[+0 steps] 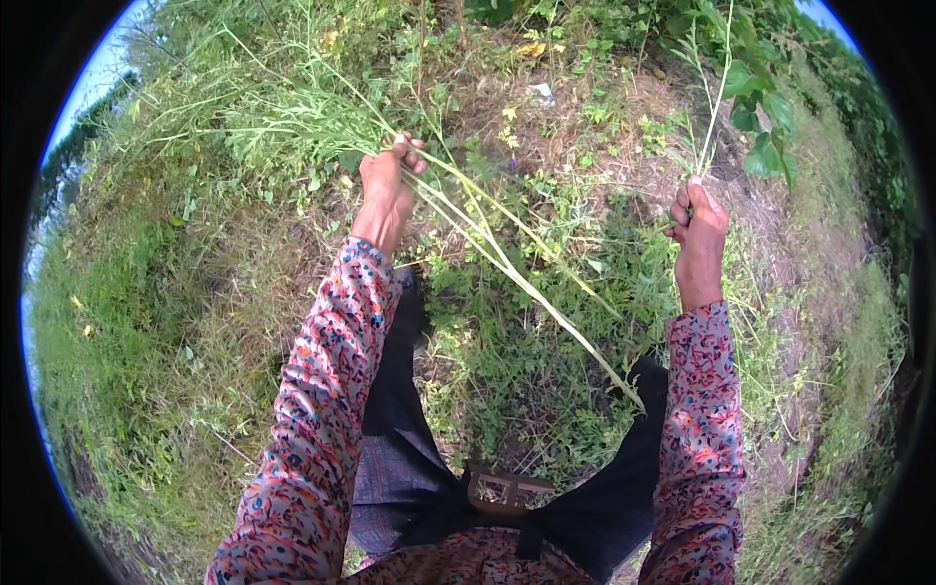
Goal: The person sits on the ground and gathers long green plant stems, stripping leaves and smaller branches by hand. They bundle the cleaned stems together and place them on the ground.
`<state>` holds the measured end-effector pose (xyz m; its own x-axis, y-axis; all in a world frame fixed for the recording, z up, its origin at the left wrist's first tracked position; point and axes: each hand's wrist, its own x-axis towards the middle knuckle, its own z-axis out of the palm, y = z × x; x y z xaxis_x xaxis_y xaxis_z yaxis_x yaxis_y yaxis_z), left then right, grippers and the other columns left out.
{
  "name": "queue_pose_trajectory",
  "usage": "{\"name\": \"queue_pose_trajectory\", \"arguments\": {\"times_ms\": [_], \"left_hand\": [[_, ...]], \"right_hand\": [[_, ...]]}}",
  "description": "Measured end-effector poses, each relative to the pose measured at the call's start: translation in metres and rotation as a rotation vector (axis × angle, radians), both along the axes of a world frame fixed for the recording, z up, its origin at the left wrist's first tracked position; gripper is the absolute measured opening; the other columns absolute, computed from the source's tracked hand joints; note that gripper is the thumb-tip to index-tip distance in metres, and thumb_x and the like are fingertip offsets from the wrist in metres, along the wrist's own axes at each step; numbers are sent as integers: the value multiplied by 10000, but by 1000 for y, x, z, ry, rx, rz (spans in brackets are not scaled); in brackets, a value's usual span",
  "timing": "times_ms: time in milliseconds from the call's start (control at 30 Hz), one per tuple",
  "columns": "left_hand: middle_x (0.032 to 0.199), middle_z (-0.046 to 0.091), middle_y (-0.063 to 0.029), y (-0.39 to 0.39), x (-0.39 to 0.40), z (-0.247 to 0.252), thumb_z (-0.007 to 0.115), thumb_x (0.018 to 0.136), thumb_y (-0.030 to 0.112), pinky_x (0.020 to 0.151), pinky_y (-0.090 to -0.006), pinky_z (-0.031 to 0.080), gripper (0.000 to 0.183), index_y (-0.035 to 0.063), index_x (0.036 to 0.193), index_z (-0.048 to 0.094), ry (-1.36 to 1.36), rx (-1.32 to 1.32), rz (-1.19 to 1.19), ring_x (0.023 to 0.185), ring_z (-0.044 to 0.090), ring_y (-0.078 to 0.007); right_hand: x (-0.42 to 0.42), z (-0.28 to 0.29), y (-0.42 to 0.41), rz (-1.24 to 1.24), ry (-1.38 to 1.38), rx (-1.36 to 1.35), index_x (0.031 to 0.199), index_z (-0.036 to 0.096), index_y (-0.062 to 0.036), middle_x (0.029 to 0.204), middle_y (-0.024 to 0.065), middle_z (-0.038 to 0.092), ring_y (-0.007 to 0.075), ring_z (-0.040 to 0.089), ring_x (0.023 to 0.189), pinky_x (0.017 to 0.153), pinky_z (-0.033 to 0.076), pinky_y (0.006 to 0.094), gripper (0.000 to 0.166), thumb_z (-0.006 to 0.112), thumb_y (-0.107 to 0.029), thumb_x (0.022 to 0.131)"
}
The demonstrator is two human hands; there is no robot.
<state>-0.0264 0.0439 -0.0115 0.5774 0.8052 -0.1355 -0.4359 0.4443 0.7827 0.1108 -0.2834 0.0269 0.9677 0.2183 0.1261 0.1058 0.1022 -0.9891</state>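
Note:
My left hand (390, 170) grips a bunch of cut or pulled green weeds (307, 121) by their stalks. Feathery leaves fan out to the upper left of the fist. The long pale bare stalks (530, 285) run down to the right, and the thickest ends over my right knee. Off to the right, my right hand (698, 212) pinches a thinner green stem (713, 110) between thumb and fingers. That stem stands nearly upright, with narrow leaves near its base, and its top leaves the picture.
Low weeds and dry grass cover the ground (241, 292). Broad-leaved foliage (764, 157) hangs at the upper right beside the right-hand stem. A small white scrap (542, 93) lies ahead. Between my dark-trousered legs are leafy plants (512, 380) and a brown frame-like object (508, 491).

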Motion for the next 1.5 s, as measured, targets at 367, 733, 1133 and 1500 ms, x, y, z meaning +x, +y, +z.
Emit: {"name": "queue_pose_trajectory", "arguments": {"times_ms": [367,733,1133,1500], "left_hand": [[888,584,-113,-34,11,21,482,916,95,539,-257,420,127,-4,981,526,-142,153,-333,612,463,-119],[926,587,-105,-62,11,42,511,915,198,510,-233,390,199,34,1027,522,-132,267,-464,610,443,-101],[1000,568,-134,-31,6,42,548,828,485,590,-245,422,576,12,1141,443,-178,325,-330,670,437,-121],[985,591,-169,-6,6,39,557,864,401,655,-359,498,372,59,1008,533,-406,143,-278,752,575,-222]], "right_hand": [[-6,-21,7,214,-334,-698,1188,489,10,970,181,638,249,645,808,728,501,339,430,527,-220,827],[-35,-32,48,488,-383,-544,926,634,5,843,115,639,182,597,726,618,461,282,156,605,-106,820],[-70,-11,63,462,-614,-282,1057,555,13,804,107,559,199,554,663,593,445,313,255,542,-29,805],[-81,-30,60,735,-311,-512,1280,399,-23,1140,222,545,282,584,958,832,453,377,604,627,-316,804]]}}
